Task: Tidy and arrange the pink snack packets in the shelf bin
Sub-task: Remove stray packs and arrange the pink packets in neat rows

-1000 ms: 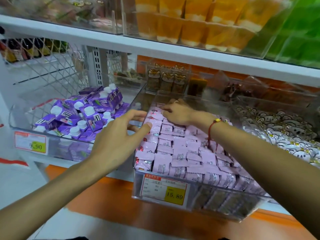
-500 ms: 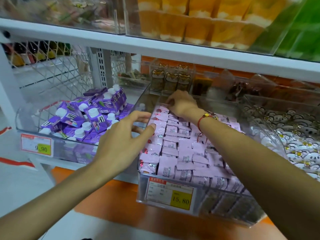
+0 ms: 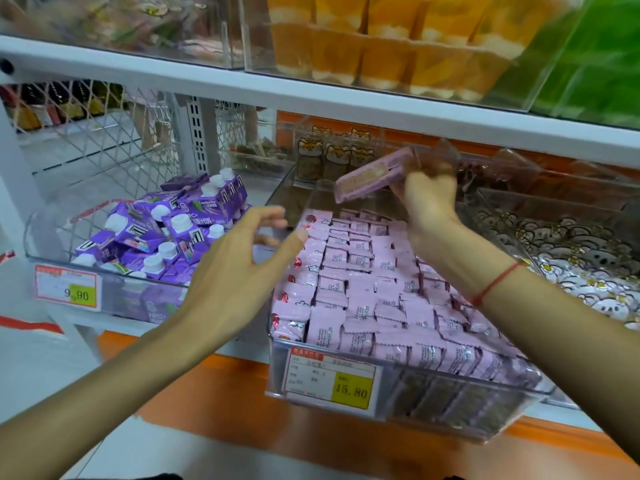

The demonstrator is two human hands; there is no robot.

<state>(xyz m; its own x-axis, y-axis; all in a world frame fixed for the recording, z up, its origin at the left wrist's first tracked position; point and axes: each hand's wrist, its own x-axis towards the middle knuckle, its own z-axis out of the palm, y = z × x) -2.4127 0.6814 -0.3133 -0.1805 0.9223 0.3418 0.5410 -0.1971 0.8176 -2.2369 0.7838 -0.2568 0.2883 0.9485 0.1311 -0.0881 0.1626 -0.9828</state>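
Head view: packet (image 3: 374, 174) between right fingers (image 3: 434, 176).

Right hand (image 3: 427, 199) fingertips motion-blurred

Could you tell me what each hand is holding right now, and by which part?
Right hand pinches a pink packet by its right end; left hand holds nothing.

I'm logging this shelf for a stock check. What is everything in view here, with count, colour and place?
pink snack packets: many, pink, rows in the clear bin
lifted packet: one, pink, above the bin's back
clear bin: one, transparent, shelf centre
price tag: one, yellow, reads 15.80, bin front
purple cartons: many, purple, white caps, left bin
cartoon packets: many, white, right bin
orange cups: several, upper shelf
left hand: open, beside the bin's left wall
right hand: holds the lifted packet
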